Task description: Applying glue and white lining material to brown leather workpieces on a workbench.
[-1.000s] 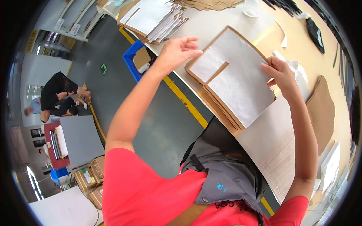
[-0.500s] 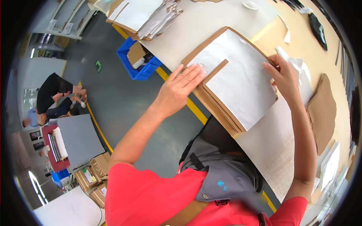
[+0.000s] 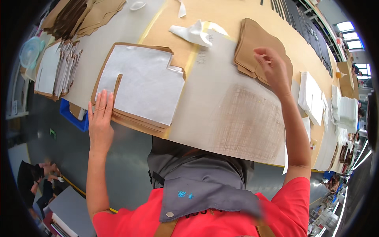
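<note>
A stack of brown cut pieces [image 3: 142, 123], topped by a white sheet [image 3: 146, 85] with a narrow slot, lies at the front edge of the table, left of centre. My left hand [image 3: 101, 120] rests on its near left corner beside the slot, fingers stretched flat. My right hand [image 3: 273, 70] is over a second pile of plain brown pieces [image 3: 254, 41] to the right. Its fingers are bent, a gap shows at the thumb, and nothing is seen in them. Whether it touches the pile I cannot tell.
Crumpled white strips [image 3: 193, 33] lie behind the stacks. White-topped pieces [image 3: 49, 71] stand at the far left, above a blue bin [image 3: 75, 116] on the floor. White pieces [image 3: 312, 96] lie at the right. Black strips [image 3: 304, 31] run along the back. People are at lower left.
My view has swung to the right. My right hand has left the white-topped stack and is now over the plain brown pile. My left hand stays on the white-topped stack.
</note>
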Demonstrator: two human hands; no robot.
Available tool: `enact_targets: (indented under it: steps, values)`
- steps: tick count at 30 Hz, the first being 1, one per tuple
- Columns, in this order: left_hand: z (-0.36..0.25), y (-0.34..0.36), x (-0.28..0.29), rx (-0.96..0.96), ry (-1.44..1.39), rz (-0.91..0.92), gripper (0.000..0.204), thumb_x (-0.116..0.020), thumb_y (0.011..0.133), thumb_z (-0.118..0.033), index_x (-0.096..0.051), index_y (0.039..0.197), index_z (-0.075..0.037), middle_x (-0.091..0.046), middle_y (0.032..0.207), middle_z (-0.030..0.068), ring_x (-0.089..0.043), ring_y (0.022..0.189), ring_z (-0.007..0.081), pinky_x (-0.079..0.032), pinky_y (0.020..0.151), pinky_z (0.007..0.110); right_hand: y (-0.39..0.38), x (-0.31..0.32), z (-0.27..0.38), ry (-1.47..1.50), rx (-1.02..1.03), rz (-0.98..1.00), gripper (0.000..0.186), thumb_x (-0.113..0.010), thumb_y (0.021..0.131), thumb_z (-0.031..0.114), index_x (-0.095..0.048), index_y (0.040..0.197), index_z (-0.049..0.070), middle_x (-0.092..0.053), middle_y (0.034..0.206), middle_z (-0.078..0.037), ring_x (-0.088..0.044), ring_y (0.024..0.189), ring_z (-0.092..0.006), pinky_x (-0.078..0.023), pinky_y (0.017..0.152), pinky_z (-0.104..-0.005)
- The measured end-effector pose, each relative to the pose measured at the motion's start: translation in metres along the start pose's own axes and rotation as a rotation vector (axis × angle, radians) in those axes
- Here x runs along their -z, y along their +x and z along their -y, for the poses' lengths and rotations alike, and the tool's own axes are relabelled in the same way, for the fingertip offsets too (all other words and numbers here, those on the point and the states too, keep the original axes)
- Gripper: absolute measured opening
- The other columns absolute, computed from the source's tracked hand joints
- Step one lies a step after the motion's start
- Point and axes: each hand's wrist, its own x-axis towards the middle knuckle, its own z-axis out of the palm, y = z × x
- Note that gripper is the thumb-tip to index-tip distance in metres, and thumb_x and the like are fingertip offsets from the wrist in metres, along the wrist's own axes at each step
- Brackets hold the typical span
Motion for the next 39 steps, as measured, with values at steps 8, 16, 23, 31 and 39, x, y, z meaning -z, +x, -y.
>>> enact_targets:
  steps: [8, 16, 23, 31, 39]
  values:
    - [-0.034, 0.011, 0.044, 0.102, -0.179, -0.168, 0.065, -0.043, 0.084, 0.017, -0.049, 0.144, -0.007, -0.032, 0.156, 0.0198, -0.032, 0.145, 0.0356, -0.027, 0.116, 0.053, -0.014, -0.029, -0.034, -0.4, 0.366, -0.019, 0.006, -0.066, 0.09, 0.014, -0.065, 0.088, 0.009, -0.062, 0.087, -0.006, -0.063, 0.088, -0.0243, -0.053, 0.076, -0.037]
    - [-0.166, 0.022, 0.049, -0.296, -0.616, -0.094, 0.053, -0.057, 0.076, 0.006, -0.067, 0.125, -0.011, -0.049, 0.143, 0.021, -0.045, 0.136, 0.0369, -0.036, 0.112, 0.048, -0.009, -0.036, -0.035, -0.581, 0.512, 0.036, 0.008, -0.064, 0.086, 0.012, -0.058, 0.083, 0.009, -0.059, 0.082, -0.01, -0.064, 0.083, -0.0283, -0.053, 0.073, -0.0413]
    - [-0.237, 0.052, 0.035, -0.423, -0.895, -0.133, 0.045, -0.06, 0.078, 0.0, -0.062, 0.123, -0.007, -0.042, 0.149, 0.0192, -0.039, 0.14, 0.0366, -0.033, 0.114, 0.052, -0.005, -0.037, -0.037, -0.582, 0.485, 0.033, 0.004, -0.063, 0.09, 0.009, -0.06, 0.091, 0.005, -0.061, 0.089, -0.009, -0.063, 0.084, -0.027, -0.052, 0.075, -0.0398]
    - [-0.269, 0.103, 0.026, -0.389, -1.221, -0.225, 0.038, -0.059, 0.075, 0.007, -0.064, 0.111, -0.002, -0.047, 0.14, 0.0229, -0.042, 0.136, 0.04, -0.041, 0.107, 0.05, 0.003, -0.029, -0.039, -0.352, 0.316, 0.131, 0.006, -0.062, 0.092, 0.008, -0.062, 0.094, 0.003, -0.061, 0.086, -0.007, -0.061, 0.074, -0.0212, -0.049, 0.07, -0.0358]
    - [-0.281, 0.142, 0.028, -0.095, -1.651, -0.11, 0.035, -0.056, 0.081, 0.004, -0.063, 0.115, 0.002, -0.057, 0.129, 0.0214, -0.054, 0.123, 0.0387, -0.045, 0.103, 0.043, 0.059, 0.069, -0.143, 1.105, -0.28, 0.257, 0.033, -0.054, 0.1, 0.02, -0.057, 0.126, 0.0, -0.065, 0.113, -0.005, -0.062, 0.102, -0.0116, -0.049, 0.088, -0.0279]
